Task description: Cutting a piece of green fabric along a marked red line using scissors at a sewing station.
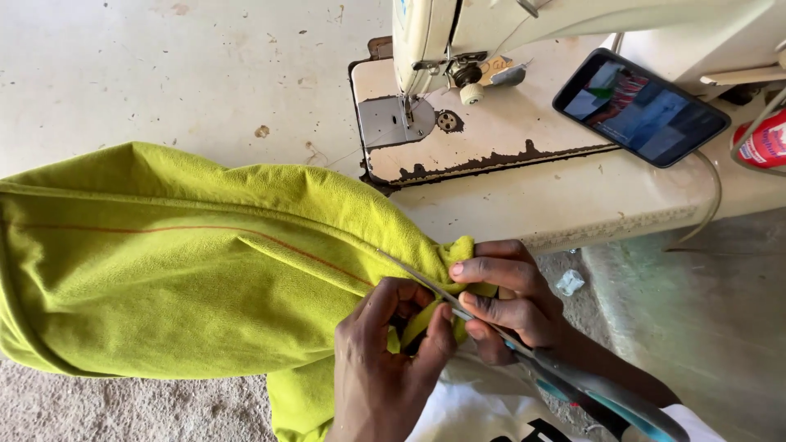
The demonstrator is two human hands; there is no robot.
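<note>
A large yellow-green cloth [164,270] with a thin orange stitch line lies bunched across the left and middle. My left hand [385,360] comes up from the bottom and pinches a fold at the cloth's right end. My right hand [512,299] is just right of it, fingers closed over the cloth's edge and over the scissors [573,381]. The scissors' thin blade runs up-left along the cloth, and their grey and teal handles lie along my right forearm.
A cream sewing machine [458,49] with worn, chipped paint stands on its table [589,196] at the top right. A phone [640,106] with a lit screen lies beside it, and a red spool [765,143] is at the right edge. Below is concrete floor.
</note>
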